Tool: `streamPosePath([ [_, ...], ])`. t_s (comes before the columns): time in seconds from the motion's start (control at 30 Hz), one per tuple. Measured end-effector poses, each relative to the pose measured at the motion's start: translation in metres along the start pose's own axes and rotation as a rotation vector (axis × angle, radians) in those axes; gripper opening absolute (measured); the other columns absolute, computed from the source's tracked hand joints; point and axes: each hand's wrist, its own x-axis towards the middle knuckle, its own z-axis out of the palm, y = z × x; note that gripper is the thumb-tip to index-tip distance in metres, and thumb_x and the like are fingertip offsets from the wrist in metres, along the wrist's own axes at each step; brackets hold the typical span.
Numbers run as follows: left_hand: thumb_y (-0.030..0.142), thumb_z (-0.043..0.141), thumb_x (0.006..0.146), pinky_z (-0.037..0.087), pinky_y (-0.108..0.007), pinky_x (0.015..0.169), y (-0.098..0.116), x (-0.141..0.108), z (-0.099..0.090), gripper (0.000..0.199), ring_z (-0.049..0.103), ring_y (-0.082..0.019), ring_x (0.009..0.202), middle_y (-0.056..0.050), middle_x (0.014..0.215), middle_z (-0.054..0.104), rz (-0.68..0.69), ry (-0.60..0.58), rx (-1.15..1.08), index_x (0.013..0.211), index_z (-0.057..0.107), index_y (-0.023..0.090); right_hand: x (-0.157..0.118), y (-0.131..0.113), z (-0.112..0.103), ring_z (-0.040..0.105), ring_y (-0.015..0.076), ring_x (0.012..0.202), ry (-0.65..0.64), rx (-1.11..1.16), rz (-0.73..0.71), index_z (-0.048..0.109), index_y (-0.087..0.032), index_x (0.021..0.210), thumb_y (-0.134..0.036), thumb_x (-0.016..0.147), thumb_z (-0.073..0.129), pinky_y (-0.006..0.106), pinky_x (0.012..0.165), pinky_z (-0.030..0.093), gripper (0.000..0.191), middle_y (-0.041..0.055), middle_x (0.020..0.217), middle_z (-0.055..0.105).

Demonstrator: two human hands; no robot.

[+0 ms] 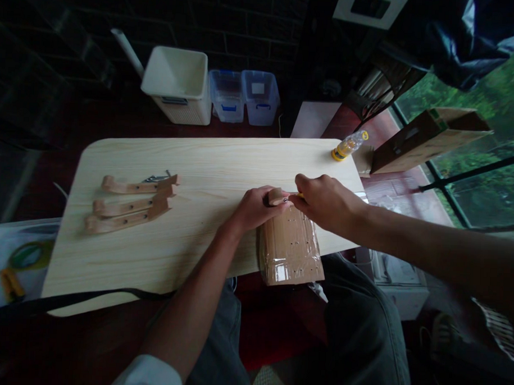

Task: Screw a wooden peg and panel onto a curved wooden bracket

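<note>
My left hand (pixel 256 206) is closed round a curved wooden piece (pixel 276 196), holding it at the far end of a tape-covered cardboard piece (pixel 291 244). A small screw (pixel 285 200) shows at the wood's right side. My right hand (pixel 324 199) grips a screwdriver (pixel 299 195); just a bit of yellow handle and thin shaft shows, pointed at that screw, and the fist hides the rest. Dotted with small holes, the cardboard overhangs the table's front edge. To the left lie several similar wooden pieces (pixel 132 209) with dark screw holes, beside a few metal screws (pixel 156 178).
A plastic bottle (pixel 349 146) stands at the far right corner of the pale wooden table (pixel 224 157). Behind the table are a white bin (pixel 177 72) and two clear boxes (pixel 260 97). A black strap (pixel 110 293) crosses the front left edge. A cardboard box (pixel 427 136) stands right.
</note>
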Motion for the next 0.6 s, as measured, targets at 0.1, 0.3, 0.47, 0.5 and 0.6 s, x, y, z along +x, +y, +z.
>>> streamPosePath([
  [0.1,0.039,0.074,0.081,0.056,-0.034,0.084,0.000,0.000,0.000,0.032,0.074,-0.020,0.094,-0.005,0.105,0.081,0.002,0.005,0.017,0.108,0.078,0.022,0.003,-0.004,-0.003,0.071,0.0277,0.082,-0.013,0.074,0.070,0.065,-0.009,0.118,-0.034,0.104,0.050,0.033,0.059,0.037,0.033,0.0212,0.098,0.077],
  [0.3,0.039,0.073,0.083,0.055,-0.034,0.078,0.003,-0.002,-0.001,0.028,0.071,-0.020,0.086,-0.006,0.097,0.080,0.008,0.006,0.012,0.103,0.077,0.020,0.005,0.001,-0.028,0.069,0.0227,0.080,-0.140,-0.090,-0.216,0.059,-0.011,0.133,-0.015,0.095,0.058,0.031,0.062,0.037,0.038,0.0157,0.100,0.076],
  [0.47,0.035,0.073,0.081,0.054,-0.034,0.080,0.002,-0.001,0.000,0.025,0.070,-0.019,0.089,-0.005,0.099,0.079,0.012,-0.001,0.010,0.101,0.075,0.021,0.002,0.010,-0.032,0.071,0.0224,0.086,-0.111,-0.380,-0.553,0.061,-0.021,0.138,-0.001,0.100,0.040,0.033,0.067,0.036,0.048,0.0112,0.104,0.076],
  [0.5,0.034,0.072,0.081,0.055,-0.035,0.083,0.001,-0.001,0.000,0.024,0.071,-0.019,0.091,-0.005,0.101,0.079,0.018,-0.003,0.007,0.101,0.075,0.021,0.002,0.010,-0.030,0.071,0.0230,0.087,-0.104,-0.393,-0.568,0.060,-0.022,0.140,-0.001,0.100,0.038,0.034,0.066,0.036,0.050,0.0109,0.103,0.076],
  [0.6,0.034,0.072,0.081,0.055,-0.035,0.084,0.000,-0.002,0.000,0.023,0.071,-0.020,0.093,-0.005,0.102,0.079,0.019,-0.001,-0.002,0.099,0.076,0.021,0.003,0.010,-0.023,0.073,0.0260,0.084,-0.095,-0.371,-0.529,0.059,-0.020,0.142,-0.004,0.102,0.038,0.035,0.065,0.037,0.048,0.0115,0.100,0.076],
])
